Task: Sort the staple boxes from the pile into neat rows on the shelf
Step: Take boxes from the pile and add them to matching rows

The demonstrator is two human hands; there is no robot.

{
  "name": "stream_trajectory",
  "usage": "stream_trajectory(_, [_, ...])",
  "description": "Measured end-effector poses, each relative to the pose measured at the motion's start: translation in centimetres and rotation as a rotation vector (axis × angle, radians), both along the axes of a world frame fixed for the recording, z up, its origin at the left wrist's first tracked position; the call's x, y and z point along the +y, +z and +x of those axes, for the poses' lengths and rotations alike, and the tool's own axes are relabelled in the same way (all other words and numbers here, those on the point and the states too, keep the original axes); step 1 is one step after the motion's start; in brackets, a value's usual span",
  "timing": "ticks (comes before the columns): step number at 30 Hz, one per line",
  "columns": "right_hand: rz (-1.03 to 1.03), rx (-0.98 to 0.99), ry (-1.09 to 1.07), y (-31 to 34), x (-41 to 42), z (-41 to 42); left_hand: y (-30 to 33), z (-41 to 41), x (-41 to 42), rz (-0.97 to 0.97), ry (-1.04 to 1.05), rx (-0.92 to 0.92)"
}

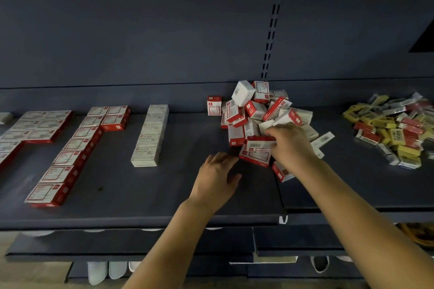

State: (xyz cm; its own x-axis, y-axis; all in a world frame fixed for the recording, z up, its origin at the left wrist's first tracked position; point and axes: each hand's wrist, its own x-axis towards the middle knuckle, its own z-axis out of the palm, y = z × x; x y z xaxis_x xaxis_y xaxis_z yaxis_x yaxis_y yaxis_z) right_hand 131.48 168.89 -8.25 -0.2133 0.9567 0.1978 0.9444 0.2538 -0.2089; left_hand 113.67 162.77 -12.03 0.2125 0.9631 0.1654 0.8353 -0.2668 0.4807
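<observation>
— Two hands out over the shelf (164, 204). What has each got?

— My right hand (290, 143) is down in the pile (256, 110), fingers curled round a red-and-white box (260, 144) at its near edge. I grip it from the right; a second box (254, 157) lies just under it, touching.

— And the left?

— My left hand (217, 177) hovers beside the pile's near-left corner, fingers loosely bent, holding nothing. Its fingertips reach close to that lower box; whether they touch it I cannot tell.

— Where do the sorted ones lie?

— To the left. A white row (151, 135) runs from back to front nearest the pile. Further left a red row (68, 157) slants toward the front edge, with a few more boxes (115, 116) beside its far end. At the far left sits another block (35, 126) of flat boxes, cut off by the frame.

— Anything to the right?

— A yellow heap (397, 129) of small yellow, red and grey packs, well apart from my pile.

— The pile itself?

— Jumbled, boxes tilted every way, up against the back wall (164, 30).
</observation>
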Motion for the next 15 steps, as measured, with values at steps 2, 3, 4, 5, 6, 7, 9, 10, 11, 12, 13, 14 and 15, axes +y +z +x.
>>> stream_trajectory(2, [0.002,-0.047,-0.002,-0.1,0.4,0.0,0.0,0.4,-0.3,-0.012,0.012,0.006])
stream_trajectory(3, [-0.006,-0.05,-0.006,-0.1,0.5,0.0,-0.1,0.5,-0.4,-0.019,0.019,0.015])
stream_trajectory(4, [-0.021,-0.031,-0.008,0.1,0.7,-0.1,-0.1,0.6,-0.5,-0.025,0.026,0.025])
stream_trajectory(5, [-0.039,0.007,-0.007,0.3,0.8,-0.1,-0.2,0.5,-0.7,-0.029,0.035,0.032])
stream_trajectory(6, [-0.06,0.057,-0.003,0.6,0.8,-0.2,-0.2,0.4,-0.8,-0.033,0.046,0.034])
stream_trajectory(7, [-0.078,0.114,0.003,0.9,0.7,-0.2,-0.1,0.3,-0.9,-0.036,0.056,0.026])
stream_trajectory(9, [-0.102,0.234,0.018,1.5,0.3,-0.2,0.1,-0.1,-1.2,-0.044,0.081,-0.05])
stream_trajectory(10, [-0.109,0.299,0.025,1.6,0.1,-0.2,0.1,-0.3,-1.2,-0.05,0.101,-0.121])
stream_trajectory(11, [-0.117,0.361,0.03,1.8,-0.2,-0.2,0.3,-0.4,-1.2,-0.063,0.128,-0.211])
stream_trajectory(12, [-0.127,0.419,0.033,1.9,-0.4,-0.2,0.6,-0.3,-1.2,-0.092,0.168,-0.326])
stream_trajectory(13, [-0.138,0.476,0.035,2.0,-0.8,-0.1,0.9,-0.2,-1.1,-0.137,0.215,-0.476])
stream_trajectory(14, [-0.153,0.538,0.037,2.1,-1.1,-0.1,1.4,0.0,-1.1,-0.194,0.26,-0.649])
stream_trajectory(15, [-0.172,0.601,0.041,2.2,-1.5,-0.1,1.8,0.2,-1.1,-0.254,0.293,-0.821])
